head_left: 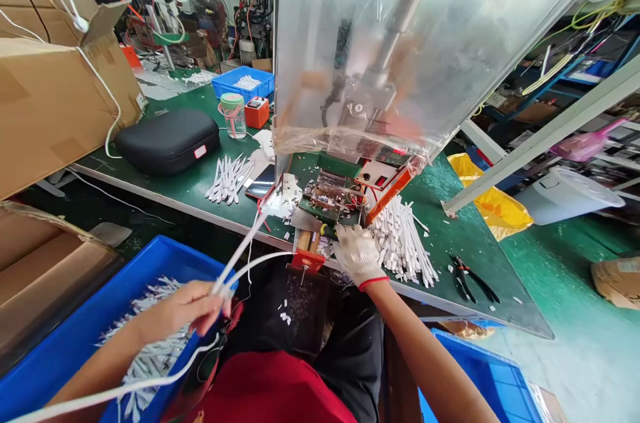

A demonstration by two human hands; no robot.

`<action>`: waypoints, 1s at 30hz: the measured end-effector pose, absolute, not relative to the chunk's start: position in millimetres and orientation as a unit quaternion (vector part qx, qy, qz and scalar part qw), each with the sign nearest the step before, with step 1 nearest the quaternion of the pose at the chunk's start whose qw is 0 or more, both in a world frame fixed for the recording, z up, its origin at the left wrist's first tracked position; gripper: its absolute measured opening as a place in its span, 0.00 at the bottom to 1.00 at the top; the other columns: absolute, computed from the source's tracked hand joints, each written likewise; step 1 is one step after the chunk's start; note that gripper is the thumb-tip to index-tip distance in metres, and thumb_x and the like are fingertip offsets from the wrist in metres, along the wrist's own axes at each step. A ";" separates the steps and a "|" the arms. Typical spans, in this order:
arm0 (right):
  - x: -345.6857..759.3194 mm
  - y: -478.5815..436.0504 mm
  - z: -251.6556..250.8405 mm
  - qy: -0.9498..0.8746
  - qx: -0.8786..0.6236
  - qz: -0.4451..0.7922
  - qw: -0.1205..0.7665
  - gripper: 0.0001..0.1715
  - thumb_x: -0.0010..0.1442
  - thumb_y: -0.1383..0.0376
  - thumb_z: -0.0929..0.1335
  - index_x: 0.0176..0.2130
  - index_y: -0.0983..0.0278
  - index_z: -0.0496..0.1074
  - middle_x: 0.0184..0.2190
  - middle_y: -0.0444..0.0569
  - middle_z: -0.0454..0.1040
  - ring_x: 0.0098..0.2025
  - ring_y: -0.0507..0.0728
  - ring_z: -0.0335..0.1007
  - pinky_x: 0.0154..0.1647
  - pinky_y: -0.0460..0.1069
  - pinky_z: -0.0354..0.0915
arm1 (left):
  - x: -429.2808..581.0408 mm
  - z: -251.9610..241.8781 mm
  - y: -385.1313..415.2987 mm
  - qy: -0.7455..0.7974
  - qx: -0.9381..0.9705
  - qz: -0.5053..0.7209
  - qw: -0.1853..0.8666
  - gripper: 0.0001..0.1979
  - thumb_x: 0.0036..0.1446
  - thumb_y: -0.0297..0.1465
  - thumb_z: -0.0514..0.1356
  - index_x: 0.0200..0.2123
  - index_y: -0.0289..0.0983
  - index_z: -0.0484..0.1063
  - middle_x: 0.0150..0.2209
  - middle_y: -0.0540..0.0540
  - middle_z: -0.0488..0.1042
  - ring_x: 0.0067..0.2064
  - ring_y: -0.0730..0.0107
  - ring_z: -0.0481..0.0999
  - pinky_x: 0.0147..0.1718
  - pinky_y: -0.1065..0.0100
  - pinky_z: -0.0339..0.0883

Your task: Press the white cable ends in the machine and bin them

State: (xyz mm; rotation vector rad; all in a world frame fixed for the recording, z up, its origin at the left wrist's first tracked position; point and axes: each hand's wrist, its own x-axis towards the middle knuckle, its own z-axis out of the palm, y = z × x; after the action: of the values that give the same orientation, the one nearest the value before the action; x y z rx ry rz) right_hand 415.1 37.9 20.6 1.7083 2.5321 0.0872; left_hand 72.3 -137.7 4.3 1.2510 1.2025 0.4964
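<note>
Two white strips [245, 246] extend from the bare left hand [193, 306], in front of the green bench [480, 246]. The thumb and fingers of this hand are closed together on the strips. One strip runs nearly straight up toward the bench edge; the other arcs toward the red-fronted block [306, 260] below the machine's tall guard [435, 76].

The gloved right hand [357, 253] rests at the bench edge, its fingertips at a small yellow-ended piece [327, 231]. Its fingers are partly hidden; whether they are clamped on anything cannot be told.

Handling: the strips appear light and flexible, with enough spring to hold a curve, and probably smooth enough to slide in bare fingers. They do not look fragile, though a tight bend could crease them. Take hold with a flat pinch near the working end, so that the free length does not sag.

Adjacent items: a pile of white pieces [403, 243] lies right of the machine, with pliers [463, 269] beyond it
</note>
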 end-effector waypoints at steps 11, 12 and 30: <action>471.0 -15.7 83.1 0.765 0.640 -0.037 -0.065 0.23 0.67 0.54 0.65 0.60 0.50 0.68 0.48 0.46 0.77 0.43 0.59 0.76 0.40 0.50 0.66 | -28.2 4.7 29.1 0.795 0.565 0.128 0.177 0.22 0.61 0.48 0.48 0.38 0.36 0.72 0.30 0.38 0.77 0.32 0.52 0.77 0.32 0.61 0.66; 473.3 -18.4 87.1 0.755 0.652 -0.018 -0.069 0.24 0.67 0.54 0.65 0.60 0.49 0.68 0.48 0.46 0.77 0.42 0.59 0.77 0.38 0.50 0.66 | -29.2 1.1 35.9 0.812 0.558 0.100 0.140 0.23 0.61 0.48 0.49 0.40 0.35 0.72 0.33 0.33 0.78 0.35 0.45 0.78 0.34 0.58 0.67; 421.8 12.9 141.7 0.802 0.568 0.138 0.123 0.22 0.70 0.55 0.57 0.50 0.61 0.73 0.35 0.56 0.77 0.34 0.64 0.77 0.31 0.52 0.64 | -30.7 -41.9 80.0 0.821 0.462 0.335 0.015 0.22 0.68 0.39 0.48 0.53 0.29 0.68 0.54 0.31 0.72 0.56 0.48 0.70 0.55 0.56 0.61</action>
State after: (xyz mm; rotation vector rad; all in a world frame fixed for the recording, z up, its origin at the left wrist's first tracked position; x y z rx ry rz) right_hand 421.8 12.9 141.7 1.6572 2.3396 0.4020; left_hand -30.7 80.0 -41.9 1.4388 2.5533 1.0434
